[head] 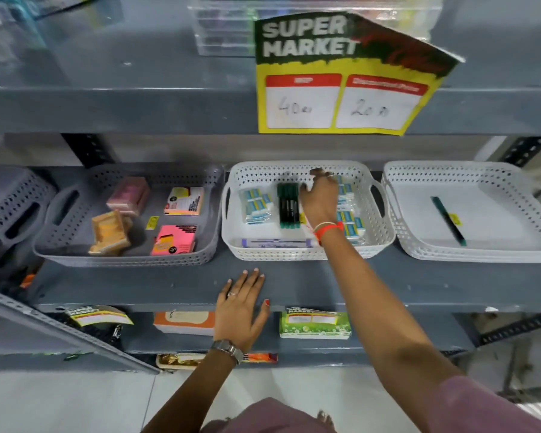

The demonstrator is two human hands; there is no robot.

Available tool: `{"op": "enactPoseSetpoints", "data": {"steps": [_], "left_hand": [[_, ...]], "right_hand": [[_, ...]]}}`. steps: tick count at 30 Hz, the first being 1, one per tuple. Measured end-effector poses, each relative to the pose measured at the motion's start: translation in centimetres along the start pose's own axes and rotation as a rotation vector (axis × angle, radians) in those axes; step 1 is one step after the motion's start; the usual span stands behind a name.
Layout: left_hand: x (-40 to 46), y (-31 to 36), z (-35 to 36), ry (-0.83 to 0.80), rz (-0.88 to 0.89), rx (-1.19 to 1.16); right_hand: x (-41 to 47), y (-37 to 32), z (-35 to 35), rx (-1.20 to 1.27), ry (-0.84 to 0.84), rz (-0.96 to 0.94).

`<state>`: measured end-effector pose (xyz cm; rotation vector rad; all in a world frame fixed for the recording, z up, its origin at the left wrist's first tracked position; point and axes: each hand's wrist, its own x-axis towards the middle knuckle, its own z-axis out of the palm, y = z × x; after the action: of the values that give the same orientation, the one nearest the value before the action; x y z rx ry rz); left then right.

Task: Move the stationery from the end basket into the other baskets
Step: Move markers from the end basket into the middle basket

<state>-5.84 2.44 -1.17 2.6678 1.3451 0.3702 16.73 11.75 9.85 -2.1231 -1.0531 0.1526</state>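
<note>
The person is wearing a mauve-pink top. The left hand (242, 310) is wearing a silver ring and, below the fingers, a metal wristwatch (228, 350); the right hand (320, 198) is wearing orange-red wrist bands (328, 229).

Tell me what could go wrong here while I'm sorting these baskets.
The right hand is deep among the green markers in the middle white basket; pulling out could scatter them. That basket is already crowded. One marker remains in the end basket, easy to overlook.
</note>
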Motion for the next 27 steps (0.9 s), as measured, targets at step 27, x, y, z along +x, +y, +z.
{"op": "enactPoseSetpoints", "data": {"steps": [27], "left_hand": [[0.2,1.2,1.0,0.109,-0.107,-0.018]], "right_hand": [[4.3,15.0,-14.8,-0.21,0.203,0.34]]}}
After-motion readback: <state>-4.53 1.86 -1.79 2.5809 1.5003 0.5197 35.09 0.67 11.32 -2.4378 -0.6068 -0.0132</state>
